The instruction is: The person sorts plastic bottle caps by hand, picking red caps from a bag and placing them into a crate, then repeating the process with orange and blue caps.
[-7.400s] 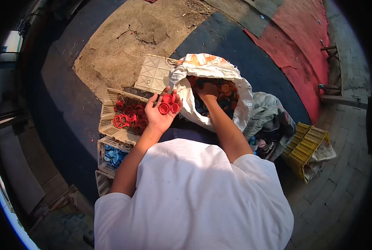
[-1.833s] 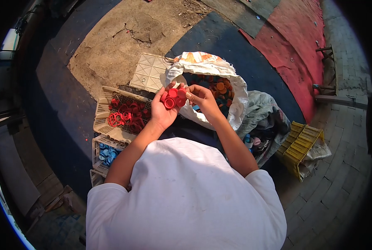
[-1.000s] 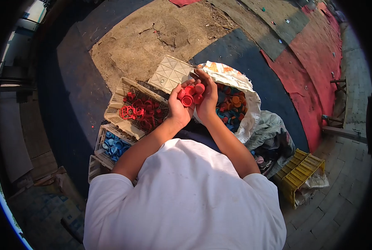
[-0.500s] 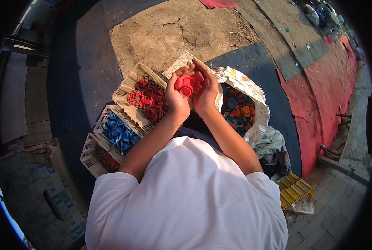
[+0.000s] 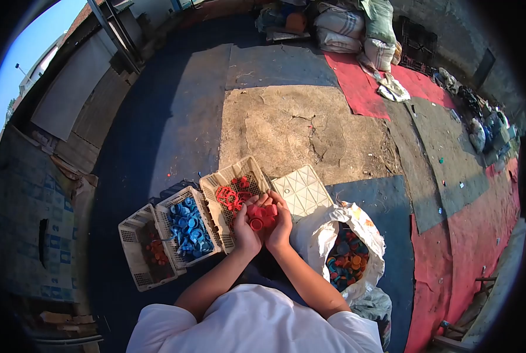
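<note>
My left hand (image 5: 247, 234) and my right hand (image 5: 280, 228) are cupped together, palms up, around a small heap of red plastic caps (image 5: 261, 217). They hover at the right side of a cream plastic crate (image 5: 209, 189) that holds red rings and caps (image 5: 230, 198). Left of it stands another crate (image 5: 217, 240) full of blue caps (image 5: 189, 229). To the right of my hands is an open white sack (image 5: 311, 242) with mixed orange, teal and red caps (image 5: 350, 259) inside.
A third crate (image 5: 134, 259) at the far left has some orange-red pieces at its bottom. Beyond my hands a flat cream crate-like panel (image 5: 303, 189) lies on the ground. Stuffed sacks (image 5: 339, 26) are piled at the back. Red matting (image 5: 433, 276) runs along the right.
My view has tilted up, showing more ground and the sacks behind. My cupped hands have come left, closer to the crate of red pieces, still holding the red caps.
</note>
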Demonstrator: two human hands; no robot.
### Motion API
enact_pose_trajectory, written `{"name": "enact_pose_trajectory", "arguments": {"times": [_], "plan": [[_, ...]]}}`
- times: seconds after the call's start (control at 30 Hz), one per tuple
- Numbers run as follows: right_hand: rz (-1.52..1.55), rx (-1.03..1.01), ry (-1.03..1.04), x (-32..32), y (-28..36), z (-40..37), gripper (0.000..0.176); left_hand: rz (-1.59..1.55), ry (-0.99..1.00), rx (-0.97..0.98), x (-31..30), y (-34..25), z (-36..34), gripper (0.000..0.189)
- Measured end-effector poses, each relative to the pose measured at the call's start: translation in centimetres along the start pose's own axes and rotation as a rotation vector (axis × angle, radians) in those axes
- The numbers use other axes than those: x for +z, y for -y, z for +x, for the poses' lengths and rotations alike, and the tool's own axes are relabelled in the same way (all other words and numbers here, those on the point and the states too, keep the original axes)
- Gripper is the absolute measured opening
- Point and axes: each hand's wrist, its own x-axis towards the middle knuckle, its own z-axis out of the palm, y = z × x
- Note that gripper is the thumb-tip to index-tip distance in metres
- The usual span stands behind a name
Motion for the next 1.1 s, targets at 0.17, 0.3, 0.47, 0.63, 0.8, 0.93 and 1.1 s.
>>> {"name": "enact_pose_trajectory", "arguments": {"times": [0.17,0.3,0.47,0.63,0.8,0.93,1.1], "plan": [[0.039,0.051,-0.039,2.7,-2.5,-0.4,0.047,-0.134,0.066,0.048,-3.6,-1.5,0.7,0.041],[-0.008,0.012,0.015,4.3,-4.9,-0.2,0.046,-0.184,0.056,0.050,-4.6,-4.2,0.4,0.038],[0.054,0.032,-0.068,6.8,-7.9,-0.2,0.048,-0.265,0.045,-0.012,-7.2,-7.4,1.7,0.036],[-0.008,0.097,-0.189,6.3,-14.3,1.6,0.050,-0.244,-0.013,-0.117,-12.3,-10.2,3.6,0.038],[-0.002,0.073,-0.069,8.7,-17.9,0.2,0.047,-0.199,-0.015,-0.112,-14.4,-14.3,2.5,0.036],[-0.028,0.141,-0.218,9.2,-20.4,0.7,0.050,-0.219,-0.063,-0.207,-17.0,-15.3,3.5,0.034],[-0.056,0.080,-0.122,11.7,-20.7,-0.5,0.053,-0.118,0.170,-0.141,-16.8,-17.9,3.8,0.041]]}}
